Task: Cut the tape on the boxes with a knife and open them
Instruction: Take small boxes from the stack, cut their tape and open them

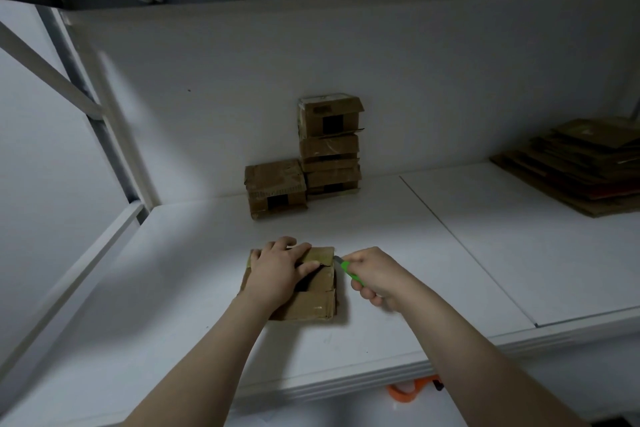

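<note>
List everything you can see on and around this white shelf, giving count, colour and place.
Taped brown cardboard box: one, brown, front of white shelf.
Green utility knife: one, green, at that box's right edge.
Stack of cardboard boxes: one stack, brown, against back wall.
Single cardboard box: one, brown, left of stack.
Flattened cardboard pile: one, brown, far right.
Orange object: one, orange, below shelf edge.
Left hand: one, pressing box.
Right hand: one, gripping knife.

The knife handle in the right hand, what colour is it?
Bright green, seen in the head view: the knife is gripped by the right hand.
</note>
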